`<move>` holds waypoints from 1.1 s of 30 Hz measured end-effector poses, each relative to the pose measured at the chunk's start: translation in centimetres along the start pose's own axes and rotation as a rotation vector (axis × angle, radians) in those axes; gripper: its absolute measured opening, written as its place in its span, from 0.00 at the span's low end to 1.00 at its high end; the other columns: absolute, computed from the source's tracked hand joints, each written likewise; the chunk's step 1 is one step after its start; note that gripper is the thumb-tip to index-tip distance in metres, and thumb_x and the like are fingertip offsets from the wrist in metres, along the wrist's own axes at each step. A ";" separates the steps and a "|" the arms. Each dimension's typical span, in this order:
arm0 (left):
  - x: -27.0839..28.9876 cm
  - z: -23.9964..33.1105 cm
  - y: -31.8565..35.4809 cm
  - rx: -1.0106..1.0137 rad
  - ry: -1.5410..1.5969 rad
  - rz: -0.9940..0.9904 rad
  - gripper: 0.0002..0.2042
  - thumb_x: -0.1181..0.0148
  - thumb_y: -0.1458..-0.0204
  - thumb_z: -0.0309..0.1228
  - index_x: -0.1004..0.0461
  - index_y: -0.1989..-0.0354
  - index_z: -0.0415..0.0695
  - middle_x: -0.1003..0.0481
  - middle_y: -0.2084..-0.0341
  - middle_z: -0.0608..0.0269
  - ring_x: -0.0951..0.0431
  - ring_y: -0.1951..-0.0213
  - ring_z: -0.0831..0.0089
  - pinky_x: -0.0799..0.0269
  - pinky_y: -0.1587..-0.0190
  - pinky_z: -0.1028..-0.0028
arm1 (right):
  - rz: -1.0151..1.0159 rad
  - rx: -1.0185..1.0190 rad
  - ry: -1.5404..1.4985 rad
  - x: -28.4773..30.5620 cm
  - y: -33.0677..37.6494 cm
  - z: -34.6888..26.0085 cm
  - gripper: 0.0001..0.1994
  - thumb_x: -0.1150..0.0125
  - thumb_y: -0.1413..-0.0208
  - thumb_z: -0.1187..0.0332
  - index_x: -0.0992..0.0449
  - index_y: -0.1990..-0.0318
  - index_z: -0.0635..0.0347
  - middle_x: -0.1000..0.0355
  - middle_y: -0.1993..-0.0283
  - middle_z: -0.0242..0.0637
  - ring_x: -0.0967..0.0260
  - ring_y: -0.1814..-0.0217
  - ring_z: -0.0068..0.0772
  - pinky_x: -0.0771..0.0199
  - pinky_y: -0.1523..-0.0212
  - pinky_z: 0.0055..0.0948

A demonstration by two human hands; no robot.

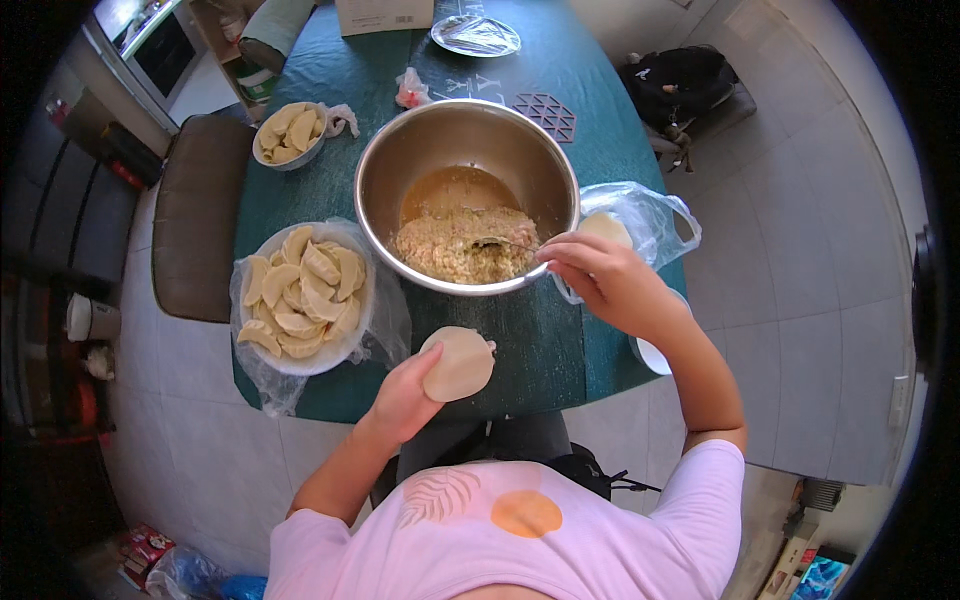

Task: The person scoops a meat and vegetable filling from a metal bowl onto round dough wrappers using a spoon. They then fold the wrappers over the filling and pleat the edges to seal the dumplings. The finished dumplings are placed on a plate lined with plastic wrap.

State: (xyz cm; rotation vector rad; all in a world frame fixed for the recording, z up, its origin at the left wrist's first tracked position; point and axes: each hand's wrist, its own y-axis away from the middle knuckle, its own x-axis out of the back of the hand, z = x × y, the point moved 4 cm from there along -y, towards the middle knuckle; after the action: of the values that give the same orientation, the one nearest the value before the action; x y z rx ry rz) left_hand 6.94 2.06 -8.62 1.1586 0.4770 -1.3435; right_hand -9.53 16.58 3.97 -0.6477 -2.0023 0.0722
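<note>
My left hand (402,398) holds a round, flat dumpling wrapper (459,366) over the near edge of the table, the thumb lying on top of it. My right hand (612,282) pinches the handle of a spoon (515,243), whose head is down in the minced filling (440,243). That filling, with brownish liquid behind it, lies in a large steel bowl (375,205). Left of the bowl stands a white dish (297,369) heaped with folded dumplings (305,285). Pale wrappers (606,229) rest in a clear plastic bag (652,222) beyond my right hand.
A smaller bowl (293,163) of dumplings stands at the far left of the green tablecloth (560,345). Behind the steel bowl are a dark trivet (547,114), a film-covered plate (476,36) and a box (385,12). A white bowl (653,356) sits under my right forearm. A padded chair (200,220) flanks the table.
</note>
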 end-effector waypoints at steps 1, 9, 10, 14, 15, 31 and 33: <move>0.1 0.3 0.0 -0.025 -0.077 0.043 0.21 0.63 0.39 0.33 0.46 0.41 0.32 0.38 0.44 0.44 0.37 0.42 0.53 0.44 0.39 0.60 | 0.015 -0.045 0.011 1.0 -0.7 -0.4 0.07 0.46 0.47 0.74 0.27 0.61 0.65 0.28 0.62 0.46 0.28 0.62 0.47 0.27 0.63 0.36; 1.3 1.2 -2.1 -0.112 -0.309 0.143 0.19 0.57 0.39 0.34 0.39 0.44 0.35 0.32 0.50 0.56 0.31 0.48 0.69 0.37 0.45 0.70 | 0.016 -0.202 0.234 -1.0 -3.1 5.3 0.04 0.47 0.46 0.75 0.28 0.65 0.66 0.28 0.65 0.46 0.28 0.66 0.47 0.28 0.67 0.35; 1.5 1.3 -2.3 -0.118 -0.275 0.168 0.19 0.56 0.40 0.34 0.39 0.45 0.35 0.31 0.51 0.57 0.30 0.49 0.69 0.36 0.46 0.70 | 0.026 -0.160 0.196 -1.2 -3.3 5.0 0.04 0.47 0.46 0.74 0.29 0.65 0.66 0.30 0.66 0.46 0.29 0.67 0.48 0.28 0.68 0.36; 2.0 1.9 -2.4 -0.180 -0.252 0.246 0.19 0.56 0.41 0.30 0.40 0.44 0.33 0.31 0.50 0.52 0.30 0.48 0.66 0.36 0.45 0.69 | 0.033 -0.051 0.101 -1.8 -3.3 3.2 0.04 0.47 0.47 0.75 0.31 0.66 0.66 0.32 0.68 0.45 0.31 0.69 0.49 0.29 0.71 0.38; 1.8 2.0 -2.3 -0.177 -0.261 0.223 0.18 0.55 0.40 0.31 0.39 0.45 0.33 0.31 0.51 0.54 0.30 0.50 0.68 0.35 0.47 0.70 | 0.045 -0.031 0.094 -1.9 -3.1 2.7 0.04 0.46 0.47 0.75 0.31 0.65 0.66 0.32 0.68 0.45 0.31 0.69 0.48 0.29 0.71 0.38; 1.2 2.5 -0.8 -0.187 -0.204 0.181 0.16 0.52 0.41 0.31 0.35 0.49 0.34 0.27 0.56 0.56 0.25 0.56 0.70 0.29 0.52 0.71 | 0.069 0.096 0.010 -0.9 -1.3 -2.0 0.09 0.42 0.51 0.77 0.29 0.60 0.65 0.30 0.64 0.44 0.28 0.64 0.45 0.27 0.66 0.35; 1.1 2.4 -0.7 -0.167 -0.206 0.173 0.15 0.50 0.42 0.30 0.35 0.51 0.34 0.27 0.57 0.56 0.25 0.57 0.71 0.29 0.54 0.71 | -0.002 0.123 -0.021 -1.7 -1.7 -1.3 0.09 0.42 0.51 0.77 0.29 0.60 0.65 0.30 0.63 0.44 0.28 0.63 0.44 0.27 0.65 0.35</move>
State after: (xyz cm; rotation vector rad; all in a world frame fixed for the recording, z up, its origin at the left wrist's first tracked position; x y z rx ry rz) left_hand 5.72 -0.36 -8.79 0.8925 0.3248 -1.2321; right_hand -8.50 14.08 3.76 -0.5677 -2.0007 0.2003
